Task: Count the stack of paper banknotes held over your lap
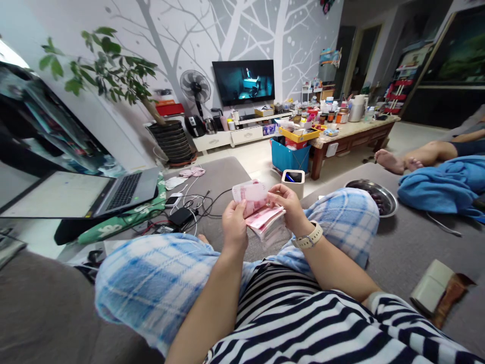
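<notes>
Over my lap, my left hand (235,223) is closed on the left side of a stack of pink-red banknotes (265,220), its thumb pressed on top. One banknote (250,193) stands raised above the stack, its printed face toward me. My right hand (290,203), with a pale watch (309,236) on the wrist, pinches the right edge of the notes between thumb and fingers. How the right fingers divide between the raised note and the stack cannot be made out. Beneath the hands are my crossed legs in blue plaid trousers (151,275).
An open laptop (127,191) and a black box among cables (183,217) lie to the left. Ahead stands a white bin (293,182). At right are a metal bowl (390,206) of dark fruit, a blue cloth (441,184), a wallet (432,287) and another person's bare feet (394,161).
</notes>
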Demonstrator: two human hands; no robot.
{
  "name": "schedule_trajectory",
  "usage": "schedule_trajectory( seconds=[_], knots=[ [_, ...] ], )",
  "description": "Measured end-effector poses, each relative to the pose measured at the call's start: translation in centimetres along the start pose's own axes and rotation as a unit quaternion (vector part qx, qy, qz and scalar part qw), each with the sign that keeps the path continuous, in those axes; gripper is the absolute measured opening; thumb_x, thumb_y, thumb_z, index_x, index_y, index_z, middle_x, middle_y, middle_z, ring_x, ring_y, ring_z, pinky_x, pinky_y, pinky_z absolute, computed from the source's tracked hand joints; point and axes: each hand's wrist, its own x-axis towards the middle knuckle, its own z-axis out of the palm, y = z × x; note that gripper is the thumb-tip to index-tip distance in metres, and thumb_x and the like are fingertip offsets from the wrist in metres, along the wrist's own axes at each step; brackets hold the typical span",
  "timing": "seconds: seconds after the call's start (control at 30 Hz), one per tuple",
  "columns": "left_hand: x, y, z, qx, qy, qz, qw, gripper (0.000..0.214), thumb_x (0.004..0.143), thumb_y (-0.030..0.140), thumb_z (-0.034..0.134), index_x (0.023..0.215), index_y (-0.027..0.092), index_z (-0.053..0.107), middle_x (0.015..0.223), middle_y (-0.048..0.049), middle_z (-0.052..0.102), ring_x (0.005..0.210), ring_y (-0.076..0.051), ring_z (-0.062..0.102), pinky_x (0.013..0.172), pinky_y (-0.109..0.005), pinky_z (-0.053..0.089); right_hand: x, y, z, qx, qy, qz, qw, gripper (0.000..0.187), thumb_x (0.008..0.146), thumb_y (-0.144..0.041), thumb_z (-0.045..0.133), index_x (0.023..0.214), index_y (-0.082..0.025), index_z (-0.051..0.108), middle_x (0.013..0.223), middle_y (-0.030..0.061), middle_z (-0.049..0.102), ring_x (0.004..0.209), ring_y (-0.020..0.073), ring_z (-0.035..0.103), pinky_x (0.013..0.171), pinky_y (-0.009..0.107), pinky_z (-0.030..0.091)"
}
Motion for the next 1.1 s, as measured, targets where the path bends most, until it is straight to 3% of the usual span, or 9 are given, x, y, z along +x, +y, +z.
schedule_trajectory(
  seconds=[0.47, 0.73, 1.1],
  knots=[
    [0.02, -0.13, 0.02, 0.013, -0.007, 0.004, 1.000, 0.022, 0.065, 0.029, 0.066, 0.082, 0.014, 0.061, 0.070, -0.0021, 0.065, 0.071, -0.017, 0.064, 0.071, -0.030, 0.048, -0.05, 0.05, -0.12, 0.005, -0.013, 0.015, 1.000, 0.019, 0.063, -0.031, 0.068, 0.063, -0.017, 0.054, 0.055, -0.0047, 0.049, 0.049, 0.0082, 0.042, 0.049, 0.022, 0.031],
    [0.23, -0.22, -0.04, -0.020, 0.021, 0.024, 0.999, 0.019, 0.068, 0.032, 0.062, 0.076, 0.015, 0.062, 0.069, -0.0015, 0.065, 0.067, -0.017, 0.063, 0.069, -0.028, 0.047, 0.05, 0.04, -0.16, -0.002, -0.006, 0.009, 1.000, 0.017, 0.062, -0.030, 0.068, 0.063, -0.017, 0.056, 0.058, -0.0042, 0.051, 0.053, 0.0086, 0.043, 0.052, 0.022, 0.032],
    [-0.18, 0.31, 0.18, 0.041, 0.072, 0.065, 0.994, 0.012, 0.072, 0.022, 0.053, 0.066, 0.015, 0.059, 0.068, -0.0001, 0.060, 0.061, -0.011, 0.052, 0.062, -0.024, 0.043, -0.02, 0.16, -0.17, 0.014, -0.007, 0.024, 1.000, 0.019, 0.061, -0.030, 0.069, 0.064, -0.016, 0.056, 0.057, -0.0045, 0.051, 0.050, 0.0078, 0.042, 0.049, 0.021, 0.032]
  ],
)
